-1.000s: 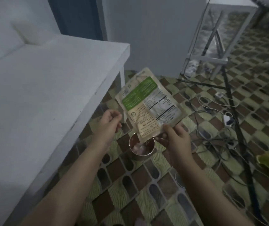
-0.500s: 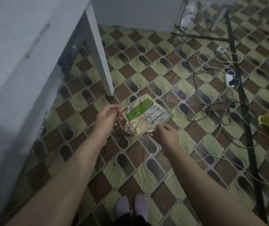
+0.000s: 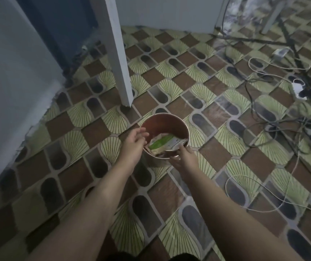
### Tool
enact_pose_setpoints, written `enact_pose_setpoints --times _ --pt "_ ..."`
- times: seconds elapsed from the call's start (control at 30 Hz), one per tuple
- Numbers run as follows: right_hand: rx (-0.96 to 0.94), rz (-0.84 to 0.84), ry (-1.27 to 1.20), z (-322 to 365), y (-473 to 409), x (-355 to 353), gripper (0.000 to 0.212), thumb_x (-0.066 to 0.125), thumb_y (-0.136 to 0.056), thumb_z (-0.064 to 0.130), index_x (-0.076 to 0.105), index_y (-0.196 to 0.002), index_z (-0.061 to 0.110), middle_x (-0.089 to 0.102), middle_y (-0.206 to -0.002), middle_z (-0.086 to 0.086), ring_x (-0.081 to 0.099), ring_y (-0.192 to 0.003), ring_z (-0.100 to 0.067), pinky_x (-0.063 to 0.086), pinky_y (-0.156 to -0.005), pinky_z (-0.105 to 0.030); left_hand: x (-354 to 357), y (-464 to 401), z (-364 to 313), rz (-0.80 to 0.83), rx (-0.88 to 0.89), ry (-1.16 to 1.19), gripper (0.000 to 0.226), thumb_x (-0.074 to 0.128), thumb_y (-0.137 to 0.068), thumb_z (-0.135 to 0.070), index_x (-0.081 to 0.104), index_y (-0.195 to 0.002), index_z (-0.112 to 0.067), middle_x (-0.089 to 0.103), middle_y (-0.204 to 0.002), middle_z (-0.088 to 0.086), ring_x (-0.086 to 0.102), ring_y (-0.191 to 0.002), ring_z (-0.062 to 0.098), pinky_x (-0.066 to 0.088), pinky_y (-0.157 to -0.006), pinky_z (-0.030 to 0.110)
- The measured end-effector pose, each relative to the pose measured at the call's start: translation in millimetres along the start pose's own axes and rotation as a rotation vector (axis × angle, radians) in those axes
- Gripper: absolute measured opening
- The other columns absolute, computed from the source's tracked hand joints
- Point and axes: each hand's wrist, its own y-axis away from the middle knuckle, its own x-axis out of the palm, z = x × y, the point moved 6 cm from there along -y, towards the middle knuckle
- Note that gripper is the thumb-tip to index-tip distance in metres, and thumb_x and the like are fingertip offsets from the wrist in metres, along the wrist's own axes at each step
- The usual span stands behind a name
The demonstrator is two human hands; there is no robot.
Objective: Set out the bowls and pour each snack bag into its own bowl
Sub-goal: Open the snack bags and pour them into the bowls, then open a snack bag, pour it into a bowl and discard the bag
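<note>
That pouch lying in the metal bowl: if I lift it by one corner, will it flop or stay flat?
The snack pouch looks crumpled and thin, so it would probably sag. It seems flat, likely light. The metal bowl stands on smooth floor tiles and may slide when nudged. The right hand is at its rim; the left hand hovers open.

At the centre of the frame we see a bowl (image 3: 165,123) of reddish-brown metal with a pale shiny rim, and in it a beige snack bag (image 3: 165,144) bearing a bright green patch and a white panel. Around it the floor (image 3: 217,147) repeats brown squares, pale green fans with dark ribs and grey ovals, while a white table leg (image 3: 119,59) stands at upper centre and black and white cables (image 3: 275,117) tangle at the right.
</note>
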Motion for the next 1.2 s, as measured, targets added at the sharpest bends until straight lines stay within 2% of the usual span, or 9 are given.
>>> enact_pose_setpoints --times 0.17,0.33,0.43,0.5,0.63,0.77,0.9,1.03,1.2 --pt "-0.189 0.047 -0.095 74.3 92.2 23.8 0.026 0.048 -0.104 0.016 0.06 -0.127 0.015 0.07 -0.112 -0.012 0.07 -0.092 -0.023 0.06 -0.071 -0.032 -11.9 48.4 -75.8 -0.02 0.073 0.064 0.029 0.047 -0.099 -0.011 0.058 -0.117 -0.031 0.064 -0.118 -0.014 0.061 -0.108 0.008 0.048 -0.08 0.025" --pt "-0.444 0.119 -0.02 218.4 237.8 49.4 0.018 0.05 -0.102 0.014 0.067 -0.107 0.018 0.072 -0.086 -0.003 0.066 -0.072 -0.015 0.057 -0.071 -0.034 -52.4 140.4 -234.0 -0.033 0.244 0.142 0.031 0.047 -0.099 -0.01 0.06 -0.105 -0.037 0.066 -0.111 -0.016 0.065 -0.103 0.005 0.052 -0.087 0.029" --pt "-0.6 0.221 0.004 305.3 341.7 75.6 0.017 0.05 -0.103 0.014 0.066 -0.105 0.014 0.069 -0.082 -0.002 0.061 -0.064 -0.01 0.052 -0.059 -0.023 -101.6 206.2 -338.3 -0.103 0.355 0.164 0.029 0.048 -0.099 -0.01 0.06 -0.105 -0.035 0.067 -0.108 -0.017 0.067 -0.097 0.003 0.054 -0.088 0.031" --pt "-0.718 0.292 0.034 350.6 408.9 97.4 0.019 0.049 -0.104 0.02 0.067 -0.1 0.016 0.068 -0.081 -0.003 0.059 -0.063 -0.011 0.05 -0.054 -0.021 -140.6 249.6 -397.0 -0.172 0.432 0.168 0.027 0.047 -0.1 -0.009 0.059 -0.105 -0.033 0.067 -0.106 -0.014 0.068 -0.094 0.007 0.054 -0.085 0.03" --pt "-0.958 0.493 0.104 407.0 542.7 156.3 0.03 0.046 -0.099 0.041 0.064 -0.087 0.02 0.065 -0.076 0.0 0.059 -0.066 -0.014 0.05 -0.059 -0.028 -228.1 340.1 -481.0 -0.361 0.571 0.122 0.022 0.047 -0.101 -0.016 0.056 -0.104 -0.035 0.065 -0.105 -0.014 0.067 -0.089 0.009 0.053 -0.078 0.025" --pt "-1.119 0.663 0.114 411.0 644.2 217.4 0.04 0.044 -0.098 0.043 0.058 -0.079 0.01 0.059 -0.066 0.0 0.056 -0.058 -0.009 0.05 -0.054 -0.025 -315.8 420.8 -503.7 -0.589 0.649 0.089 0.013 0.046 -0.102 -0.023 0.055 -0.11 -0.028 0.065 -0.104 -0.009 0.065 -0.086 0.01 0.053 -0.08 0.026" --pt "-1.21 0.846 0.151 372.0 720.8 290.2 0.045 0.044 -0.104 0.031 0.053 -0.073 0.0 0.056 -0.063 -0.008 0.052 -0.054 -0.016 0.047 -0.052 -0.026 -411.1 494.0 -482.0 -0.819 0.663 0.112 0.013 0.046 -0.102 -0.023 0.057 -0.102 -0.03 0.066 -0.097 -0.006 0.064 -0.082 0.013 0.05 -0.077 0.029" --pt "-1.149 1.085 0.185 304.6 787.9 362.4 0.039 0.044 -0.106 0.026 0.052 -0.076 0.002 0.056 -0.058 -0.007 0.049 -0.051 -0.016 0.044 -0.049 -0.027 -501.5 560.5 -435.9 -1.053 0.599 0.086 0.014 0.047 -0.101 -0.021 0.058 -0.097 -0.028 0.066 -0.088 -0.008 0.062 -0.074 0.01 0.049 -0.076 0.03" --pt "-1.07 1.241 0.305 220.4 839.1 438.9 0.026 0.041 -0.105 0.023 0.055 -0.09 0.008 0.058 -0.06 -0.005 0.049 -0.051 -0.016 0.043 -0.048 -0.022 -596.8 616.3 -359.1 -1.215 0.437 0.102 0.012 0.049 -0.098 -0.018 0.059 -0.096 -0.024 0.067 -0.086 -0.004 0.06 -0.072 0.011 0.045 -0.07 0.027"
